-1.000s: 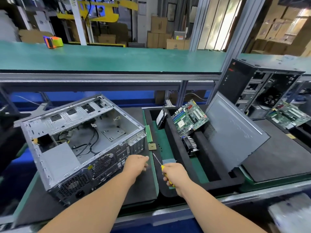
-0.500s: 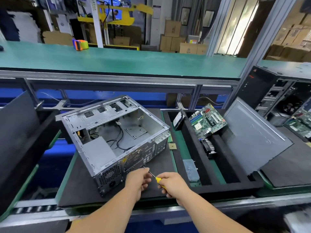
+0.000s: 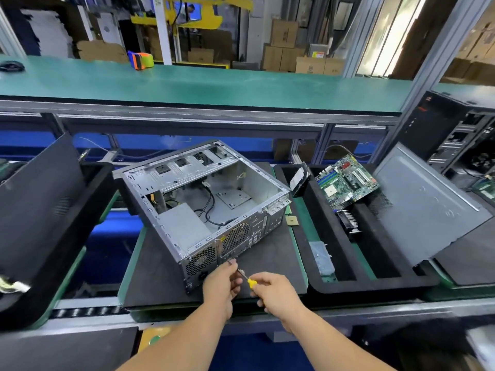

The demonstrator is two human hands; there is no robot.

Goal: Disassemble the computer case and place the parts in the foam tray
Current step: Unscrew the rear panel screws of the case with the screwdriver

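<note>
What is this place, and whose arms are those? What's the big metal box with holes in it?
The camera sits on a person's head, so you look down at their own arms. The metal box is an open computer case lying on a black mat. The right hand holds a screwdriver with a yellow handle, and the left hand steadies its tip at the case's back panel. To the right is a black foam tray where removed parts already rest: a green circuit board, a fan, and a grey side panel leaning on it.
</note>
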